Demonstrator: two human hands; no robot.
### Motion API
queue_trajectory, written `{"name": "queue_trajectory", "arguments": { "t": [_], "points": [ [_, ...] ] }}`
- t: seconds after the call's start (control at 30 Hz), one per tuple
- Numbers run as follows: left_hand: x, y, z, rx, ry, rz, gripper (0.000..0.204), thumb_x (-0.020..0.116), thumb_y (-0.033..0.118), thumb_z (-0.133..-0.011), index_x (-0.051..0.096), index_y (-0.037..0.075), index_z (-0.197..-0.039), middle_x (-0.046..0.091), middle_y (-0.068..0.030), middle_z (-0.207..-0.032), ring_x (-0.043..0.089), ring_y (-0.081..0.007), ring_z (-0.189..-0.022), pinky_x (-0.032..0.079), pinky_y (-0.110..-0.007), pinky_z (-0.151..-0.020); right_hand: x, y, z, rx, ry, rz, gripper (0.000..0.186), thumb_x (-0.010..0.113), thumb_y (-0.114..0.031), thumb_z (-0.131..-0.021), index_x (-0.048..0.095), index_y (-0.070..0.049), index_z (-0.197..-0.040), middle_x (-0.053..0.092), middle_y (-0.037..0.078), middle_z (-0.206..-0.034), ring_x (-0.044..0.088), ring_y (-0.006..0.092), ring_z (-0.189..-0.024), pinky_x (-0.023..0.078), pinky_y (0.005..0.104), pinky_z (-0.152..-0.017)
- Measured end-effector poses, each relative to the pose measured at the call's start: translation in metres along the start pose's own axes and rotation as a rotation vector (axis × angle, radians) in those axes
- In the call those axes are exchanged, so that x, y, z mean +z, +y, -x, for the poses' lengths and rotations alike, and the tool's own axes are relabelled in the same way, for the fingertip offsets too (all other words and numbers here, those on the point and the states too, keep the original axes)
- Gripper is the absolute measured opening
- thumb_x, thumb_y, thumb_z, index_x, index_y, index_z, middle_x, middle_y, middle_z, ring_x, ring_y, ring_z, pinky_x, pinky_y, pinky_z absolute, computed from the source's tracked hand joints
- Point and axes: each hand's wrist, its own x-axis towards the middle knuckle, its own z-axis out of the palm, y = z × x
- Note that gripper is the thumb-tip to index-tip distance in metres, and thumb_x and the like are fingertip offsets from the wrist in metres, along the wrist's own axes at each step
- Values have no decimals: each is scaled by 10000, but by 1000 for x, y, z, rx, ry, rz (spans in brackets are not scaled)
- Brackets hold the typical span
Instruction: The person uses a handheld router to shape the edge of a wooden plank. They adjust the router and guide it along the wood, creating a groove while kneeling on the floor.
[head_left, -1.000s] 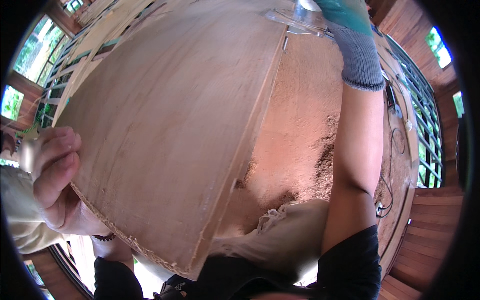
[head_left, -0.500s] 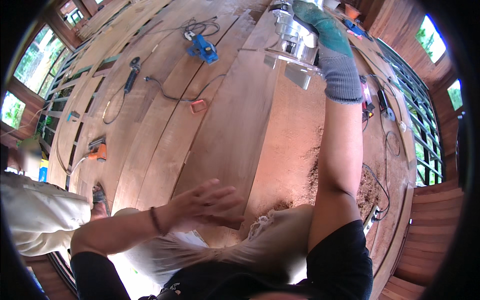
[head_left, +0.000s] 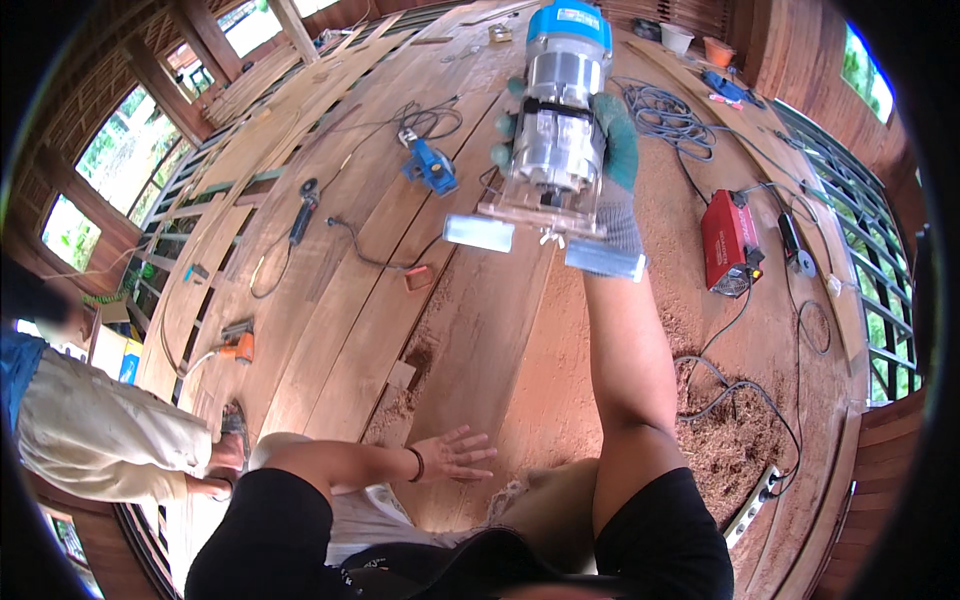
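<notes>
In my right hand (head_left: 619, 145), which wears a green and grey work glove, is a trim router (head_left: 563, 150) with a blue top, a silver body and a clear base. Its base faces back toward me, held up above the boards at arm's length. Two pale flat plates (head_left: 604, 260) stick out at the base. My bare left hand (head_left: 453, 456), with a dark band at the wrist, is spread low over a wooden plank (head_left: 485, 340) by my knees. Whether its palm touches the wood I cannot tell.
A blue planer (head_left: 432, 168), an angle grinder (head_left: 301, 215) and an orange power tool (head_left: 238, 347) lie leftward. Rightward are a red machine (head_left: 731, 245), coiled cable (head_left: 672, 115), shavings (head_left: 735, 440) and a power strip (head_left: 750, 510). Another person's leg (head_left: 120, 420) is at left.
The router has come fully into view, nearer and lower in the picture. My left hand has moved right and down, its fingers now spread. The view has shifted too.
</notes>
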Motion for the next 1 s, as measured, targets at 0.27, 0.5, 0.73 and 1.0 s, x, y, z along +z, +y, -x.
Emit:
{"name": "queue_trajectory", "arguments": {
  "t": [0.27, 0.5, 0.73, 1.0],
  "points": [
    [-93, -86, -30, -205, -272, 337, 513, 628, 291, -840, 507, 162, -1322, 537, -142, -1321, 519, -337, -1229, 456, -450, -991, 9, -16, 15, -35, 73, 28, 644, 692, -368, -830, 498, 58, -1272, 678, 205, -1039, 710, 328, -917, 615, 519, -783],
    [-332, -183, 34, -387, 1396, 991, 279, 533, 340, -1007, 608, 71, -1012, 621, 14, -891, 555, -77, -818, 452, -236, -721, 19, 26, 9, 83, 158, 242, 579, 638, -337, -862, 517, 82, -1243, 664, 229, -1060, 699, 332, -929, 602, 432, -810],
    [-376, -105, 50, -614, 1163, 379, 515, 683, 502, -858, 582, 19, -710, 584, -125, -599, 610, -260, -558, 467, -360, -529, 24, 86, 11, 198, 205, 266, 503, 625, -254, -921, 508, 51, -1303, 645, 195, -1172, 687, 292, -983, 585, 403, -876],
    [-367, -105, 106, -735, 1051, 151, 536, 694, 537, -822, 606, 37, -650, 605, -132, -596, 626, -329, -572, 481, -413, -537, 20, 126, -3, 148, 235, 657, 446, 606, -209, -915, 528, 69, -1254, 647, 214, -1138, 669, 310, -1003, 567, 411, -898]
  ]
}}
